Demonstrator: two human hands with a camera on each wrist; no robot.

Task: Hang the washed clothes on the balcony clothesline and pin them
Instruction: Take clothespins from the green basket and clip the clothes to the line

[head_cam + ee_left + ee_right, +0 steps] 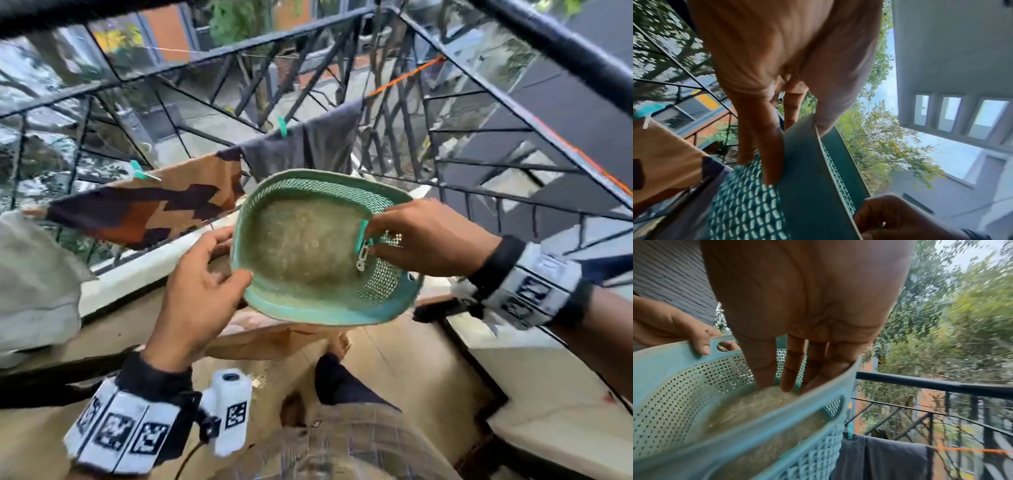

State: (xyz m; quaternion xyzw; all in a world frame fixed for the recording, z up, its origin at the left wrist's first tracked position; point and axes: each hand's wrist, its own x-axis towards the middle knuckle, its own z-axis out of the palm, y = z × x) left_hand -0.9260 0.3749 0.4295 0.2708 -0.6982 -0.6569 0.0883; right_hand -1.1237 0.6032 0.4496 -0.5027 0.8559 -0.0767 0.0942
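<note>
Left hand (202,274) grips the near-left rim of a green perforated basket (308,313), thumb on top of the rim, fingers curled beneath it; the left wrist view shows fingers (774,162) lying against the mesh wall. The basket is held up in the air, tilted so its stained bottom faces the head camera.

Right hand (424,236) reaches over the opposite rim into the basket. In the head view its fingertips pinch a teal clothespin (362,236) against the inside wall; a white clothespin (363,257) hangs just below the fingers, touching the teal one. Whether the white one is also held cannot be told. From the right wrist view the fingers (791,369) point straight down toward the basket bottom, and the pins are hidden.

Beyond both hands, an orange clothesline (404,77) runs along the black balcony railing (239,51). A dark grey garment (308,144) hangs over the line straight ahead of the basket, pinned by a green clothespin (282,128) near its left edge. To the far left of the left hand, a tan cloth with dark blocky pattern (144,205) hangs on the same line, touching the grey garment's edge, with a teal clip (140,171) on its upper edge.

A pale bundle (34,284) sits on the ledge left of the left hand.
</note>
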